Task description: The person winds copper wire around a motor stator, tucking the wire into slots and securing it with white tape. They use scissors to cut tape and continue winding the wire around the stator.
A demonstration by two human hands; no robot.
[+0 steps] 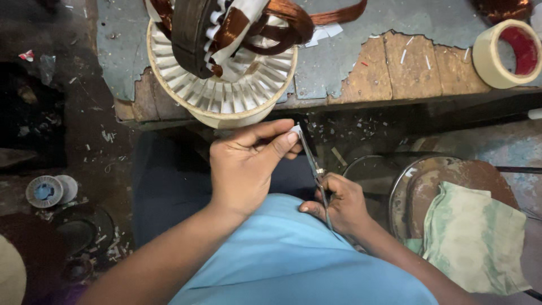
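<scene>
My left hand [245, 164] pinches a small white paper strip [295, 130] between thumb and fingers, just below the workbench edge. My right hand [341, 206] grips a pair of scissors [312, 164] whose blades point up and meet the strip. Both hands hover over my lap, above a light blue shirt. On the bench just above stands a motor stator [223, 68] with white slot liners and copper windings.
A worn wooden workbench [395, 68] with a peeling grey surface spans the top. A roll of masking tape [508, 53] sits at its right end. A round metal stool with a green cloth [474, 237] is at right. A small spool [45, 191] lies on the dirty floor at left.
</scene>
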